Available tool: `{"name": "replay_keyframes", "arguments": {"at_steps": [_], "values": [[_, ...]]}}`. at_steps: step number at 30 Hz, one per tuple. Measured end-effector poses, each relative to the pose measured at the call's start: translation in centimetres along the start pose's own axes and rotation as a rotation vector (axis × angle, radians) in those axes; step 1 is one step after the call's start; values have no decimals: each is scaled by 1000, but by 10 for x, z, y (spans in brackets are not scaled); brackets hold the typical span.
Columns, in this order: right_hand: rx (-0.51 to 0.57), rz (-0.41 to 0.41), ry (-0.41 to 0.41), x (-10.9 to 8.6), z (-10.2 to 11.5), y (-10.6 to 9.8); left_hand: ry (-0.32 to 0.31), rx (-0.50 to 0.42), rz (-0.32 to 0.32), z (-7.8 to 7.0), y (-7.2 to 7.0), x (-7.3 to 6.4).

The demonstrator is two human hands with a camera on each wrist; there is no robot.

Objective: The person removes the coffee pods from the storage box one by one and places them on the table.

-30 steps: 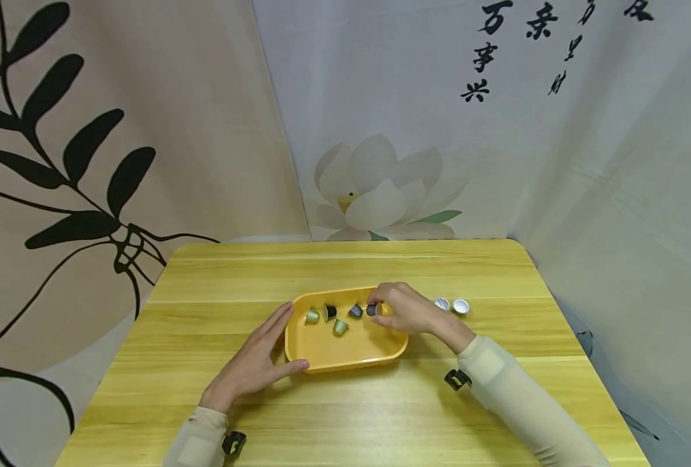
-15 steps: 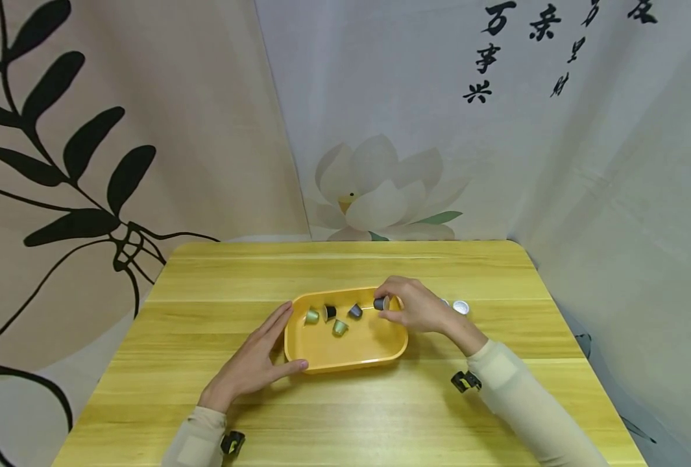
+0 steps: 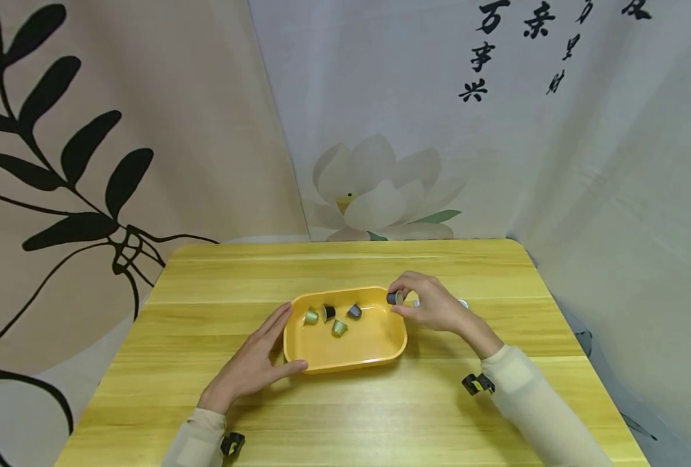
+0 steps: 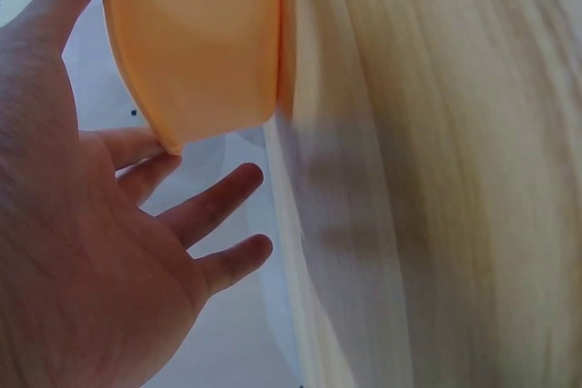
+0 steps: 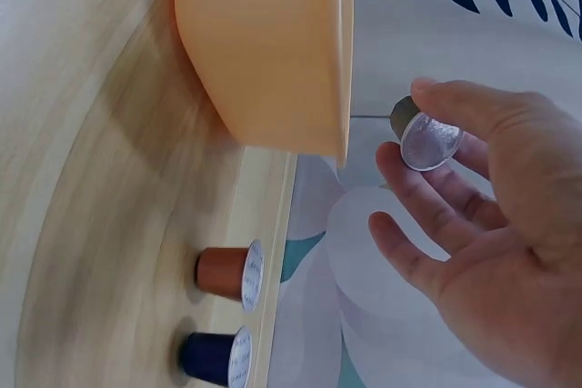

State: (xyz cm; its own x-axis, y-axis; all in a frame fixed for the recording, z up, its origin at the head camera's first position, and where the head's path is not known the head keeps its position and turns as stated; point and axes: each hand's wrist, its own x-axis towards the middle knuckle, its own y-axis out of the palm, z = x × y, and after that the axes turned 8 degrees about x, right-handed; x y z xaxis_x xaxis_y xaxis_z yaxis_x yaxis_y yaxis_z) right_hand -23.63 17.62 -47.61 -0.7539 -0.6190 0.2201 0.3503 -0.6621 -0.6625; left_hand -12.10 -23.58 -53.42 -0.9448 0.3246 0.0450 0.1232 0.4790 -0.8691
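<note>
Between thumb and fingers, my right hand pinches a dark coffee capsule over the right end of the yellow tray. In the right wrist view the capsule's silvery lid faces the camera. My left hand rests at the tray's left end with long, straight fingers, the thumb on the front rim. The left wrist view shows fingertips touching the tray's corner. Inside the tray lie two green capsules, a black capsule and a blue-grey capsule.
On the wooden table, right of the tray, stand a copper-brown capsule and a dark blue capsule, lids up. My right hand partly covers them in the head view. A printed curtain hangs behind the table.
My right hand has lifted the dark capsule from inside the tray and carried it right, to the tray's right rim. The left hand and the other capsules have stayed in place.
</note>
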Motion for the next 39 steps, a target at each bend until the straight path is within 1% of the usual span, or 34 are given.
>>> {"name": "replay_keyframes", "arguments": {"at_steps": [13, 21, 31, 39], "values": [[-10, -100, 35, -13, -12, -11, 2, -10, -1, 2, 2, 0], [-25, -147, 38, -23, -22, -17, 2, -11, -5, 1, 1, 0], [-9, -171, 96, -32, -26, -23, -4, -20, 4, 2, 3, 0], [-29, -189, 121, -37, -31, -27, 1, -17, 3, 1, 1, -1]]}}
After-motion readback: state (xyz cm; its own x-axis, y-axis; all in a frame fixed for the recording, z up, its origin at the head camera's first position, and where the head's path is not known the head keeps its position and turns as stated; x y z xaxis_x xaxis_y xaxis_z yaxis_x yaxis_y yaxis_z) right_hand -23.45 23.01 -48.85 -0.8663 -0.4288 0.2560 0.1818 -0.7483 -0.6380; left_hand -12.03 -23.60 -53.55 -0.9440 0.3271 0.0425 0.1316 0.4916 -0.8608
